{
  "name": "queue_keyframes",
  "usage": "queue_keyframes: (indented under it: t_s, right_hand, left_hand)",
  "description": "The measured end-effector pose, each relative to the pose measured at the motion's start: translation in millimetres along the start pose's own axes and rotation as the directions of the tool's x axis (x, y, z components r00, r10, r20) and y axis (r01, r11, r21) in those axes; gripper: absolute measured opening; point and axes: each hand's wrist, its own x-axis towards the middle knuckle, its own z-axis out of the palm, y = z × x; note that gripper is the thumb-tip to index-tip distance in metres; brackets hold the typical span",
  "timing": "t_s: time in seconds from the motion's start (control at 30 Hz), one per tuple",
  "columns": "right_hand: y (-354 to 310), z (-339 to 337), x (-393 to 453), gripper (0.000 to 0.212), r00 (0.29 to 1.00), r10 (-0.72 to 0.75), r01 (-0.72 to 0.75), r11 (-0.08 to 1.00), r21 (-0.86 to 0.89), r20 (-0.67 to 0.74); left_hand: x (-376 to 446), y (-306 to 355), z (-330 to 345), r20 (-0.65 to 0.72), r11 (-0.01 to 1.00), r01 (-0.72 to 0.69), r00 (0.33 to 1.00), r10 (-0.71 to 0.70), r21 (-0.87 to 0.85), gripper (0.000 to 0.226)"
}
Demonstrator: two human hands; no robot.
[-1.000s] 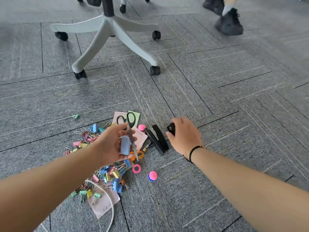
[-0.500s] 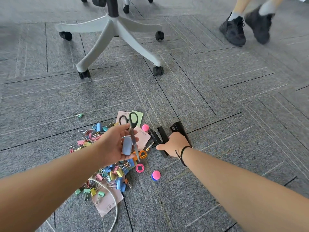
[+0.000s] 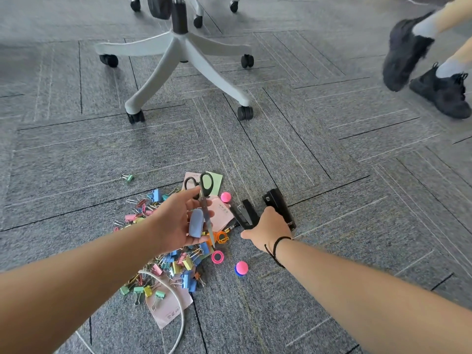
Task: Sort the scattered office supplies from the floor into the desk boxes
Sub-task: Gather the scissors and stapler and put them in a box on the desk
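My left hand (image 3: 176, 221) hovers above the pile and holds black-handled scissors (image 3: 204, 198) together with a small blue-grey oblong object (image 3: 196, 223). My right hand (image 3: 268, 229) grips a black stapler (image 3: 279, 206) at its near end, on the carpet. A second black stapler (image 3: 244, 213) lies just left of it. Beneath my left hand spreads a heap of coloured binder clips (image 3: 176, 267) and paper clips, with pink notes (image 3: 222, 213) and a green note (image 3: 215, 182). Pink tape rings (image 3: 217, 257) and round pink magnets (image 3: 241, 268) lie near the heap.
An office chair base (image 3: 178, 62) with castors stands on the grey carpet beyond the pile. Another person's feet in black shoes (image 3: 434, 83) are at the upper right. A white cable (image 3: 176, 302) curves over the near side of the heap. A lone green clip (image 3: 129, 178) lies apart at left.
My right hand has moved from the stapler's far end to its near end and closed round it. The other person's feet have moved at the upper right. My left hand keeps its hold.
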Motion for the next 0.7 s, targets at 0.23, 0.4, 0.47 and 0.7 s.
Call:
queue_keyframes:
  t_s: [0.23,0.4,0.47,0.7]
  right_hand:
    - [11,-11,3,0.041,0.988,-0.156,0.156,0.987,-0.042,0.002]
    - [30,-24,1,0.053,0.958,-0.202,0.125,0.932,-0.341,-0.202]
    - [38,-27,4,0.062,0.945,-0.21,0.115,0.93,-0.349,-0.249]
    - [55,-20,24,0.092,0.993,-0.015,0.005,0.997,-0.082,-0.12]
  left_hand:
    - [-2,-2,1,-0.012,1.0,0.003,1.0,-0.002,0.018,0.044]
    - [2,-4,3,-0.002,0.999,0.002,1.0,-0.002,0.04,0.046]
    - [4,-5,4,0.0,0.999,0.008,1.0,-0.008,0.047,0.046]
    - [4,-7,1,0.008,0.999,0.025,1.0,-0.025,0.02,0.046]
